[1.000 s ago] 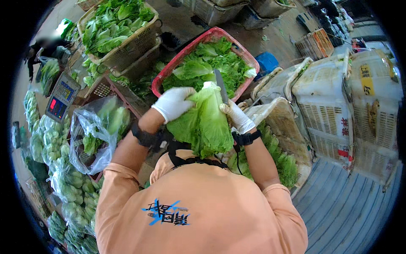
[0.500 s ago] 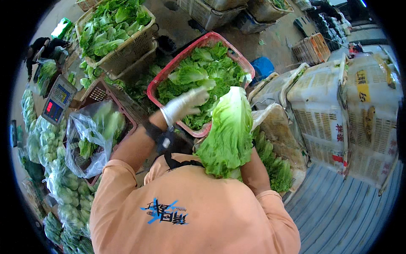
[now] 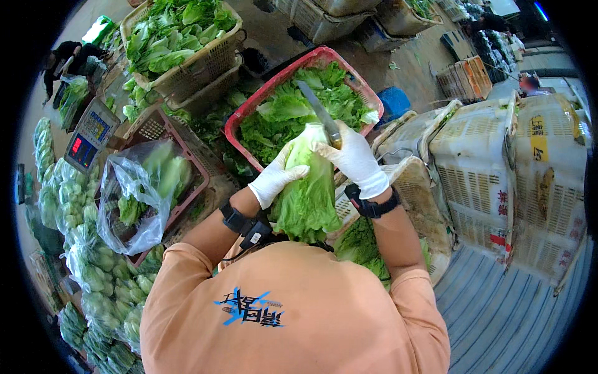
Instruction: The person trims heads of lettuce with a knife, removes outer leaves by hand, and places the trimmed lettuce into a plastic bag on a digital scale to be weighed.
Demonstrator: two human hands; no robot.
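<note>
A head of green lettuce (image 3: 306, 206) is upright in front of my chest, its pale cut end up and its leaves hanging down. My white-gloved left hand (image 3: 278, 177) is closed round its left side, thumb across the front. In my gloved right hand (image 3: 356, 159) is a knife (image 3: 319, 107), its blade slanting up and left past the stem end. The right thumb reaches toward the lettuce's top; whether it presses there I cannot tell. Just beyond both hands sits a red basket (image 3: 233, 118) full of loose lettuce leaves.
To the left, a plastic bag of lettuce (image 3: 134, 206) lies in a dark red crate (image 3: 200, 163), beside a scale display (image 3: 92, 140) and bagged greens (image 3: 93, 268). Large white crates (image 3: 470, 165) line the right. A crate of leaves (image 3: 180, 75) stands far left. More lettuce (image 3: 361, 246) lies under my right forearm.
My left hand has come back from over the red basket and taken hold of the lettuce. The lettuce has moved left and lower, and my right hand with the knife now shows plainly.
</note>
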